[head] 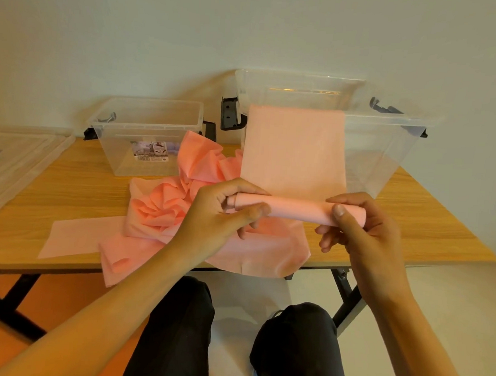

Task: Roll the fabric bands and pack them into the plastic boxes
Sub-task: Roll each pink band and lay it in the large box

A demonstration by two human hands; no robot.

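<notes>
one band roll [297, 209] spans crosswise, left grip [224, 215] to right grip [363, 232].

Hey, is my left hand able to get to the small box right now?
Probably, once it lets go: the left hand grips the roll, but the small box stands open beyond it, with only low loose fabric between.

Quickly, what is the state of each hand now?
Left hand: closed round the left end of the pink fabric roll.
Right hand: closed round the roll's right end.
</notes>
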